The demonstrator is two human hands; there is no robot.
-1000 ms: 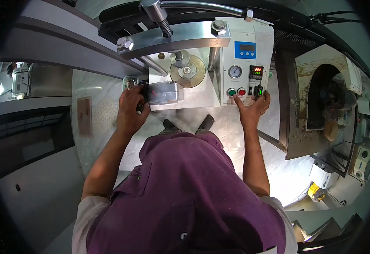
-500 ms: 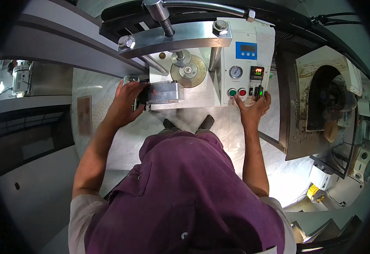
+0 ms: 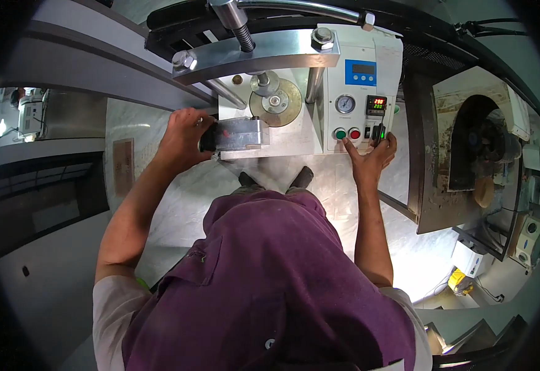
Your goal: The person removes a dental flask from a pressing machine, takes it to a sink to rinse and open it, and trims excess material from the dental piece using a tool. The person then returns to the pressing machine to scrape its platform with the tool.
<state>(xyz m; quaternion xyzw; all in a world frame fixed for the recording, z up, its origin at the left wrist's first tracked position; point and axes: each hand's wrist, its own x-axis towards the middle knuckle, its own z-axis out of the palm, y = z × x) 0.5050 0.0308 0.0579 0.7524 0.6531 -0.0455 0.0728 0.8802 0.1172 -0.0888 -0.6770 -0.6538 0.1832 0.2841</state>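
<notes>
A metal block (image 3: 242,135), with a dark end on its left, sits at the front edge of the press's white bed. My left hand (image 3: 186,139) is closed round that dark end, thumb on the near side and fingers on the far side. To the right, my right hand (image 3: 372,159) rests at the lower edge of the control panel (image 3: 335,83). Its thumb tip is at the green button (image 3: 341,133), and its other fingers, spread apart from the thumb, lie beside a black switch (image 3: 378,132). Whether the button is pressed in I cannot tell.
A round metal plate (image 3: 287,102) lies under the press's screw spindle (image 3: 264,83). A thick steel crossbar (image 3: 257,54) spans above on posts. The panel carries a gauge (image 3: 345,104), a red button (image 3: 355,133) and a lit display (image 3: 376,104). A stained machine (image 3: 431,167) stands at right.
My left hand has shifted slightly and its fingers have wrapped round the block's dark end. My right hand stays in place with its thumb at the green button.
</notes>
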